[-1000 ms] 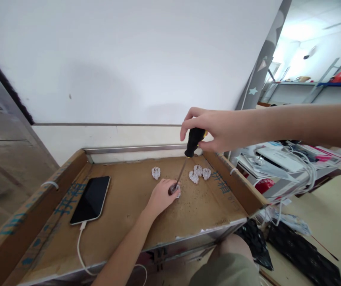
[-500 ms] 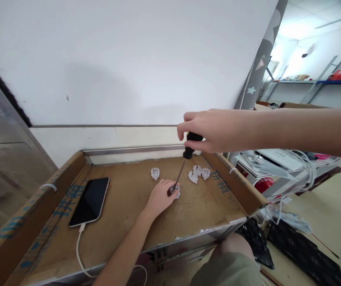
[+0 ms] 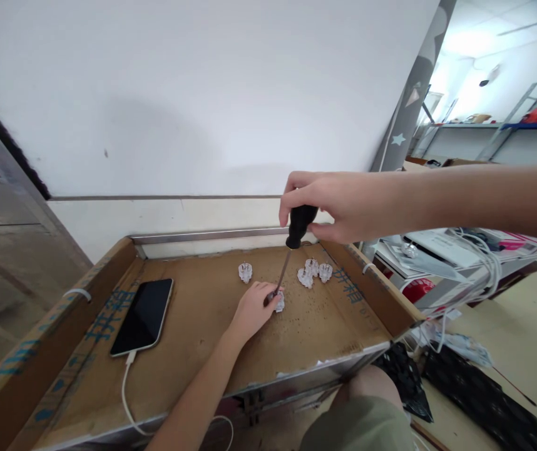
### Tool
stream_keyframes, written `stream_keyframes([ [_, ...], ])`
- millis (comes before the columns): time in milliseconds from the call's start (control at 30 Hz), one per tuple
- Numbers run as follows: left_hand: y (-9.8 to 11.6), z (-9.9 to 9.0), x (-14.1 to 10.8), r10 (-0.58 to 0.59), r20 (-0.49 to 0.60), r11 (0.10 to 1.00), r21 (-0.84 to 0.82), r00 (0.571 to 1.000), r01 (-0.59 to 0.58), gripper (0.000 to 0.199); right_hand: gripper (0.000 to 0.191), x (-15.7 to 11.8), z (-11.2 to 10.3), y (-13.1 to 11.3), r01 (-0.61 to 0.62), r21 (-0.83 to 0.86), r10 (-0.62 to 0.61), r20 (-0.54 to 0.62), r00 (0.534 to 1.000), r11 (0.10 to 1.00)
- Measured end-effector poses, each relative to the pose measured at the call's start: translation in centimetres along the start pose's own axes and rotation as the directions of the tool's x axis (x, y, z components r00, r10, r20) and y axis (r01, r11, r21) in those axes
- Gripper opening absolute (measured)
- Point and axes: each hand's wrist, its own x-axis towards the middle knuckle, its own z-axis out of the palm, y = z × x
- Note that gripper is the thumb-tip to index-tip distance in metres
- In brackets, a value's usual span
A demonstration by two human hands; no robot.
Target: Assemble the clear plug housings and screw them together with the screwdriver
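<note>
My right hand (image 3: 315,203) grips the black handle of a screwdriver (image 3: 301,223), whose shaft slants down and left. The tip meets a clear plastic plug (image 3: 280,302) on the cardboard. Low on the cardboard, my left hand (image 3: 254,311) has its fingers closed on this plug and a small dark part at the tip, too small to name. Another clear plug (image 3: 245,272) with metal pins stands behind my left hand. Several similar plugs (image 3: 311,269) sit in a group to the right.
A phone (image 3: 143,317) with a white charging cable (image 3: 124,394) lies at left. The cardboard surface (image 3: 203,376) has raised sides and tiny dark specks. A white panel (image 3: 212,113) rises behind it. Coiled cables (image 3: 487,269) and boxes are at right, black bags (image 3: 479,394) on the floor.
The fingers of my right hand have shifted around the handle, with the thumb now lower and looser. The screwdriver stands slightly more to the left at its handle. My left hand stays put.
</note>
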Motion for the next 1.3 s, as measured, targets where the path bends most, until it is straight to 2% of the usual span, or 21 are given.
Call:
stream_keyframes([
  [67,-0.1,0.0,0.0,0.001,0.001,1.0,0.0,1.0,-0.001,0.021,0.036,-0.1,0.3,0.1,0.039,-0.025,-0.04,-0.045,0.998,0.999],
  [200,-0.2,0.1,0.0,0.003,-0.003,1.0,-0.006,1.0,-0.003,0.021,0.029,-0.2,0.7,0.1,0.057,-0.107,-0.063,-0.055,0.997,0.993],
  [267,-0.2,0.1,0.0,0.008,-0.004,1.0,-0.006,1.0,-0.009,0.021,0.037,-0.2,0.7,0.0,0.052,-0.085,-0.058,-0.06,0.997,0.995],
  [333,-0.1,0.1,0.0,0.008,-0.001,1.0,-0.003,1.0,-0.008,0.021,0.046,-0.3,0.7,0.0,-0.032,-0.08,0.027,-0.063,0.998,0.996],
  [400,-0.1,0.1,0.0,0.002,0.003,1.0,0.002,1.0,-0.002,0.021,0.041,-0.4,0.6,0.1,-0.119,-0.131,0.115,-0.036,0.993,0.984],
  [467,0.0,0.0,0.0,-0.004,0.007,1.0,0.006,1.0,0.004,0.021,0.032,-0.5,0.6,0.4,-0.127,-0.156,0.127,-0.009,0.992,0.98],
  [600,0.0,0.0,0.0,-0.003,0.015,1.0,-0.001,1.0,0.003,0.022,0.038,-0.6,0.5,0.5,-0.098,-0.049,0.097,-0.009,0.995,0.994],
  [733,0.0,0.0,0.0,-0.015,0.013,1.0,-0.004,1.0,0.015,0.022,0.028,-0.7,0.2,-0.2,-0.106,-0.014,0.106,0.0,0.994,0.994],
  [833,0.0,0.0,0.0,-0.013,0.009,1.0,-0.002,1.0,0.013,0.021,0.04,-0.7,0.2,-0.4,-0.086,0.06,0.087,-0.013,0.996,0.994],
  [900,-0.1,0.0,0.1,-0.007,0.005,1.0,-0.003,1.0,0.007,0.021,0.044,-0.7,0.3,-0.3,-0.1,0.03,0.101,-0.044,0.994,0.995],
  [1033,-0.2,0.0,0.1,-0.001,0.005,1.0,-0.004,1.0,0.001,0.021,0.026,-1.0,0.6,0.2,-0.097,-0.014,0.096,-0.058,0.994,0.995],
  [1200,-0.1,0.0,0.0,-0.001,-0.005,1.0,-0.003,1.0,0.001,0.022,0.031,-2.1,0.2,0.5,-0.096,0.051,0.097,-0.011,0.995,0.994],
  [1300,0.0,0.1,-0.1,-0.018,-0.013,1.0,-0.021,1.0,0.018,0.024,0.031,-2.6,-0.2,0.7,-0.143,0.049,0.144,-0.011,0.99,0.988],
])
